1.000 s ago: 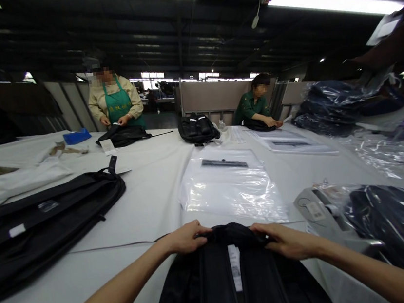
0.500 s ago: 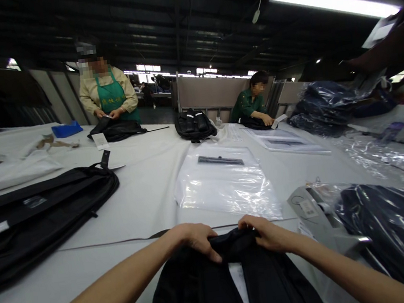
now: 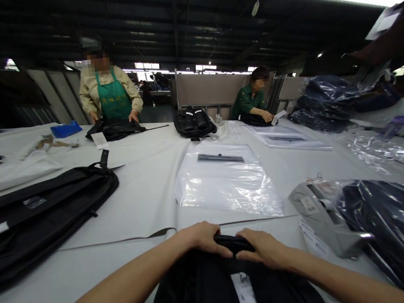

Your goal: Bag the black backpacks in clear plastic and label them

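A black backpack [image 3: 201, 294] lies right in front of me, its lower part cut off by the bottom of the view. My left hand [image 3: 208, 239] is closed on the backpack's top edge near the handle, thumb on the near side. Just to the right, my right hand [image 3: 263, 248] grips the same top edge, with fingers wrapped over it. A short black stretch of the bag shows between the two hands. Below them a white paper tag [image 3: 245, 296] lies on the bag between its straps.
A stack of clear plastic bags [image 3: 224, 188] lies beyond my hands. A grey tape dispenser [image 3: 328, 222] and a plastic-wrapped dark bag [image 3: 398, 225] stand at right. Another black bag [image 3: 46, 205] lies left. Two co-workers [image 3: 114, 93] handle black bags across the table.
My hands have drawn closer together along the backpack's top edge. More of the white tag shows now. The co-worker in the green apron has moved their hands apart.
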Available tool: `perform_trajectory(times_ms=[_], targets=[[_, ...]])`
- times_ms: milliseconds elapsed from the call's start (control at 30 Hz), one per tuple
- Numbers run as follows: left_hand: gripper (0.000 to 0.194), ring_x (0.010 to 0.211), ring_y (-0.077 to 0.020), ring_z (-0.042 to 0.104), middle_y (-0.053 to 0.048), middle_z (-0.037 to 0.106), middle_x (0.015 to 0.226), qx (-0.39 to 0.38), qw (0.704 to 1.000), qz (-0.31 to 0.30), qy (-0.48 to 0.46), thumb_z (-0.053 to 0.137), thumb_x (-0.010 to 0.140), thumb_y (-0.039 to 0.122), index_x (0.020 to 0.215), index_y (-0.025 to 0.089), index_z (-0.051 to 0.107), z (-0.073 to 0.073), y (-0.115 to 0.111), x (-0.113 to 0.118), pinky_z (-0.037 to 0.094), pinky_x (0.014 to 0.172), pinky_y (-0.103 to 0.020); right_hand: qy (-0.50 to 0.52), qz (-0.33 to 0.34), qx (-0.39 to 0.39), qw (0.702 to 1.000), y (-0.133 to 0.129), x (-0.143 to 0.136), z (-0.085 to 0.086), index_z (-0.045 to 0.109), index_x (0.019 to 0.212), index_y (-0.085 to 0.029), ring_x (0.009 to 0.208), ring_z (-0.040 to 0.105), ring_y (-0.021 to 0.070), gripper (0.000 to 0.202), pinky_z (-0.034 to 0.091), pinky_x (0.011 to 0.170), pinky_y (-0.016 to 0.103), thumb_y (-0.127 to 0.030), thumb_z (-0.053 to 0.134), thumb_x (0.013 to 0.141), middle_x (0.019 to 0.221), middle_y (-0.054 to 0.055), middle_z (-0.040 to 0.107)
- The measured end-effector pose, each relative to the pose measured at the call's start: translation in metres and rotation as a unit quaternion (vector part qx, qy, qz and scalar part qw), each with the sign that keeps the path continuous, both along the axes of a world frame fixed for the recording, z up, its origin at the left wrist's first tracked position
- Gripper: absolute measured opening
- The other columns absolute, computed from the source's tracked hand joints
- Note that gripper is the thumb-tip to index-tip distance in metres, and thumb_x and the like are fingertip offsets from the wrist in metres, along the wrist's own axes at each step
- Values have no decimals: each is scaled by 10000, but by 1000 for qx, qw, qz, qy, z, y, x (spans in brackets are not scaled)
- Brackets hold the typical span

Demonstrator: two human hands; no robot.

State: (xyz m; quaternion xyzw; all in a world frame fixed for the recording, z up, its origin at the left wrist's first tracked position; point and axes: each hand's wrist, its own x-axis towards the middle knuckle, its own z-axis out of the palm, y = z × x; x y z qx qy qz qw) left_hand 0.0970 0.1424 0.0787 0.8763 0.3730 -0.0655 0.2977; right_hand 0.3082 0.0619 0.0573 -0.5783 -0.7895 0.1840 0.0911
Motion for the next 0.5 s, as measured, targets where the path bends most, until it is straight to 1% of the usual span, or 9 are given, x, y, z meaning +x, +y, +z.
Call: perform_trajectory(times_ms=[67, 133, 200, 233, 300, 367, 433, 467, 500], targets=[[750, 918, -337, 572, -131, 612, 1032, 52, 998, 5, -30, 684, 553, 640, 1149, 210, 532, -4, -7, -1, 451, 754, -417, 18, -17, 32, 999, 0, -3, -3, 517, 1072, -198, 793, 566, 193, 390, 398, 683, 272, -407, 621, 760, 978, 64, 599], [712, 1016, -347, 524, -143, 560, 1129, 105, 993, 5, -51, 700, 592, 577, 1175, 220, 505, -5, -13, -2, 415, 838, -440, 15, -31, 56, 998, 4, -6, -5, 525, 1006, -194, 801, 556, 188, 308, 388, 688, 266, -342, 629, 757, 969, 58, 591], [618, 1035, -344, 512, -141, 563, 1123, 123, 991, -6, -47, 689, 633, 546, 1134, 212, 547, -3, -13, -2, 404, 857, -437, -9, -31, 49, 998, 9, -9, -2, 564, 895, -185, 770, 551, 187, 189, 367, 664, 261, -323, 610, 774, 885, 52, 610], [570, 992, -332, 539, -130, 595, 1066, 111, 993, -16, -35, 675, 649, 550, 1092, 205, 582, 0, -12, -2, 423, 825, -418, -22, -26, 35, 999, 10, -11, 1, 582, 847, -179, 731, 547, 183, 163, 353, 638, 257, -328, 599, 783, 819, 48, 618], [494, 842, -280, 597, -84, 652, 893, 50, 998, -43, -2, 649, 655, 585, 969, 203, 653, 10, -8, -2, 463, 709, -351, -38, -4, 13, 999, 8, -14, 12, 609, 761, -169, 643, 528, 163, 180, 322, 586, 247, -341, 576, 803, 703, 38, 615], [488, 702, -227, 612, -33, 657, 740, -20, 996, -76, 30, 649, 601, 646, 828, 217, 697, 25, -6, -2, 463, 591, -288, -40, 34, 2, 999, -1, -17, 26, 623, 726, -166, 576, 501, 136, 207, 303, 551, 236, -341, 559, 817, 636, 21, 600], [508, 647, -200, 608, -8, 653, 685, -98, 987, -106, 68, 657, 543, 683, 760, 227, 714, 40, -10, -3, 455, 539, -262, -36, 83, 1, 996, -15, -19, 38, 633, 749, -172, 577, 504, 125, 213, 316, 558, 228, -330, 526, 844, 644, 9, 604], [511, 639, -198, 605, -7, 652, 677, -115, 983, -118, 86, 657, 533, 687, 748, 227, 718, 46, -15, -3, 453, 530, -263, -35, 109, 5, 993, -23, -20, 42, 637, 771, -178, 619, 524, 130, 216, 336, 587, 228, -319, 501, 862, 686, 11, 615], [509, 639, -204, 602, -13, 652, 676, -109, 981, -125, 100, 652, 536, 683, 745, 224, 720, 50, -21, -3, 453, 530, -272, -38, 130, 12, 991, -30, -20, 44, 642, 810, -187, 689, 544, 143, 211, 358, 631, 232, -319, 491, 872, 756, 19, 627]])
